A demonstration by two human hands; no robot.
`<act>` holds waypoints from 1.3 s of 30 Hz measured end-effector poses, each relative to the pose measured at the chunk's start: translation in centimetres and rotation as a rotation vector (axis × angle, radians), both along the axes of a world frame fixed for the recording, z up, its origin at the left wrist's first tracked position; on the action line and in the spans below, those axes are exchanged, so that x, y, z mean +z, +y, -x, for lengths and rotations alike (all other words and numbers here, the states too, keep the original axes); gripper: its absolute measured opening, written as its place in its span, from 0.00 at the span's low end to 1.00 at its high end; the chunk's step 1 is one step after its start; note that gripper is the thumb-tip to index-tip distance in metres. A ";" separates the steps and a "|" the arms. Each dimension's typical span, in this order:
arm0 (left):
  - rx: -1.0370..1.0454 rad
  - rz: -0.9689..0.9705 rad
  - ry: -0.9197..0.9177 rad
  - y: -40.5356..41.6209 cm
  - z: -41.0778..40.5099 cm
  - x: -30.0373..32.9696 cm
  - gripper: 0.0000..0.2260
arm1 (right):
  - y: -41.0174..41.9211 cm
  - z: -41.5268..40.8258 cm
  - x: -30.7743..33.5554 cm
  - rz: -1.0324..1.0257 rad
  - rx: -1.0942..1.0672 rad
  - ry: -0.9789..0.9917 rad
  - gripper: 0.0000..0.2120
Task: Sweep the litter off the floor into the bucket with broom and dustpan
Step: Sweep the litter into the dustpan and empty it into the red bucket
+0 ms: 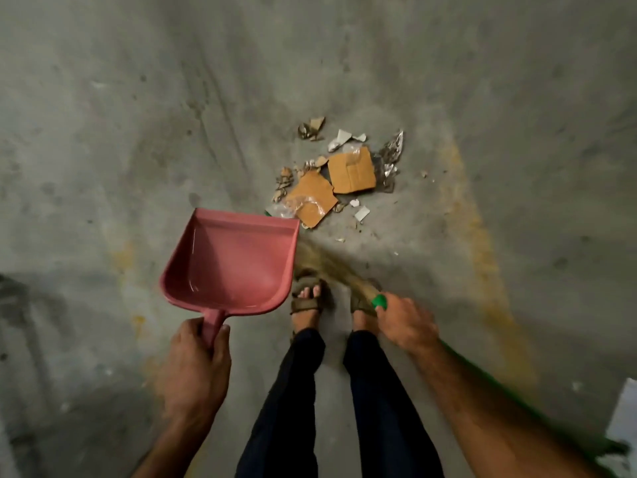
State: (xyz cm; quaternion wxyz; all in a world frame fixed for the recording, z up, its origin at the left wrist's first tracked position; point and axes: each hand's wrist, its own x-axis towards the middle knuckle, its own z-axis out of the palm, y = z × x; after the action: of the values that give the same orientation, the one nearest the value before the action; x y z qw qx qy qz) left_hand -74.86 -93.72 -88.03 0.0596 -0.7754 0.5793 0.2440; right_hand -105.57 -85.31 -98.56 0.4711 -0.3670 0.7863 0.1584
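Observation:
My left hand [198,363] grips the handle of a pink dustpan [231,263], held above the floor with its mouth toward the litter. My right hand [405,322] grips the green handle of a broom [379,301]; its straw bristles [324,267] are blurred and point toward the dustpan's right edge. The litter pile [339,174] lies on the floor just beyond the pan: two torn cardboard pieces, clear plastic, foil scraps and small white and brown bits. No bucket is in view.
The floor is bare grey concrete [138,115] with a faded yellow painted line [479,243] on the right. My sandalled feet [306,301] stand below the pile. A white object [624,419] shows at the lower right edge.

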 end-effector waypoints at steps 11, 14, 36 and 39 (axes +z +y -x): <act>-0.012 -0.141 0.018 -1.1 0.5 -0.6 0.07 | 5.7 5.6 3.3 0.065 0.017 0.176 0.19; -0.051 -0.146 0.004 -2.0 -0.2 -0.5 0.07 | 5.3 5.5 3.3 0.073 -0.067 0.191 0.21; 0.160 -0.091 0.144 -0.4 -2.4 -4.4 0.08 | 3.5 3.2 5.7 0.327 -0.139 0.012 0.22; 0.135 -0.059 0.139 -0.9 -2.9 -4.7 0.07 | -1.1 -0.2 2.8 0.290 -0.040 -0.048 0.23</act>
State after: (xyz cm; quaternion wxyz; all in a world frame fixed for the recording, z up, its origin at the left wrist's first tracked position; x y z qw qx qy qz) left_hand -72.00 -94.59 -92.71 0.0255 -0.7918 0.5209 0.3178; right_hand -105.34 -86.44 -95.78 0.4349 -0.4192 0.7965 0.0251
